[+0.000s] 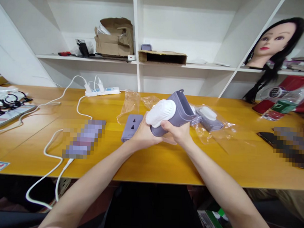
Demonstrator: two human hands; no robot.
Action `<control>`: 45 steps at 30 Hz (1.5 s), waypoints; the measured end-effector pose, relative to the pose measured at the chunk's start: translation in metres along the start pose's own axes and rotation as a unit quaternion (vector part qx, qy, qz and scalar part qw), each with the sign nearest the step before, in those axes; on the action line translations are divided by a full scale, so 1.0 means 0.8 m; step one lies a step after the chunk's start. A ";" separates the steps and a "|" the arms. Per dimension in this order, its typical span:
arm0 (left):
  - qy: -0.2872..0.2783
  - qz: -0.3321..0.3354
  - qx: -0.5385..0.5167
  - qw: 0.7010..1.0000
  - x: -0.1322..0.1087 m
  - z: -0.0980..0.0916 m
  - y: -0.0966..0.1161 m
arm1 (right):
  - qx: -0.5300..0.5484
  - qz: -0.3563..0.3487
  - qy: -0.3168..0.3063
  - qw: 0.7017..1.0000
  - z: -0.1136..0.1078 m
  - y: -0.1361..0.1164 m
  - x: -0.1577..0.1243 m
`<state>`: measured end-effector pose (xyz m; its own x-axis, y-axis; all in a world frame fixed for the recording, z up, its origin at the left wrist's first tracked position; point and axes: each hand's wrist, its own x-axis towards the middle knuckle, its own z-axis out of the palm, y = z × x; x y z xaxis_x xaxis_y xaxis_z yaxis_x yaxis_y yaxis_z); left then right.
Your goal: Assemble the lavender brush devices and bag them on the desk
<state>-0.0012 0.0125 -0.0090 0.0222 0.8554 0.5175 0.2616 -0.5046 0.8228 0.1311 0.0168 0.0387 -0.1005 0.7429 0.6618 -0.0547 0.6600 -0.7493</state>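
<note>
Above the table I hold a grey-purple plastic holder (183, 110), tilted, with its hollow end facing up and right. A white ribbed oval piece (160, 112) lies against its front; I cannot tell whether the two are joined. My left hand (144, 135) is closed around the lower left end, its fingers mostly hidden behind. My right hand (177, 132) grips the lower right side, thumb on the front. Beside my left hand lies a flat grey-purple piece (132, 127) with two dark keyhole-like slots. Right of my hands, a similar grey-purple part with a white oval piece (209, 117) rests on clear plastic wrapping (203, 134).
A blurred-out phone (85, 139) with a white cable lies left, below a power strip (102, 91). Another dark device (291, 147) is at right, near a bottle (278, 107). Shelves behind hold cardboard boxes (115, 38) and a mannequin head (273, 42).
</note>
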 end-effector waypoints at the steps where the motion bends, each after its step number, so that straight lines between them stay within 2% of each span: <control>1: -0.001 0.006 0.031 1.000 0.000 -0.002 0.000 | 0.014 0.006 0.007 1.000 0.002 0.002 0.001; 3: 0.005 0.032 0.116 0.993 0.000 -0.004 0.001 | 0.036 0.025 0.045 0.998 0.007 0.006 0.004; 5: 0.039 0.070 0.194 0.978 -0.001 -0.003 0.002 | 0.048 0.049 0.112 0.991 0.012 0.010 0.006; 8: 0.073 0.111 0.253 0.958 -0.002 0.001 0.002 | 0.056 0.071 0.174 0.981 0.016 0.011 0.008; 11: 0.074 0.075 0.201 0.974 0.000 0.000 -0.001 | 0.060 0.072 0.119 0.989 0.013 0.005 0.006; 14: 0.096 0.014 0.011 0.995 0.007 -0.009 -0.004 | 0.055 0.066 0.040 0.995 0.003 0.003 0.005; 16: 0.110 -0.021 -0.123 0.986 0.012 -0.015 -0.005 | 0.043 0.082 0.011 0.996 -0.003 0.007 0.005; 18: 0.105 -0.063 -0.200 0.972 0.014 -0.019 -0.006 | 0.024 0.110 -0.020 0.993 -0.007 0.013 0.006; 22: 0.101 -0.124 -0.247 0.956 0.014 -0.019 -0.003 | -0.027 0.126 -0.081 0.988 -0.008 0.021 0.006; 27: 0.055 -0.149 -0.272 0.949 0.011 -0.019 0.001 | -0.059 0.121 -0.091 0.987 -0.009 0.020 0.007; 31: 0.022 -0.170 -0.239 0.956 0.011 -0.022 0.005 | -0.066 0.114 -0.098 0.986 -0.012 0.024 0.007; 35: 0.016 -0.170 -0.188 0.967 0.010 -0.024 0.013 | -0.097 0.109 -0.101 0.984 -0.014 0.026 0.006; 39: 0.063 -0.156 -0.057 0.984 0.008 -0.022 0.016 | -0.134 0.094 -0.026 0.986 -0.015 0.024 0.006; 42: 0.103 -0.088 0.069 0.988 0.006 -0.020 0.009 | -0.126 0.090 0.036 0.987 -0.013 0.026 0.006; 45: 0.107 -0.043 0.095 0.989 0.004 -0.018 0.003 | -0.101 0.069 0.065 0.990 -0.014 0.030 0.007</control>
<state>-0.0145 0.0124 -0.0016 -0.2069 0.8397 0.5021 0.4316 -0.3823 0.8171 0.1399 0.0385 0.0247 0.0371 0.8267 0.5614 0.1526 0.5505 -0.8208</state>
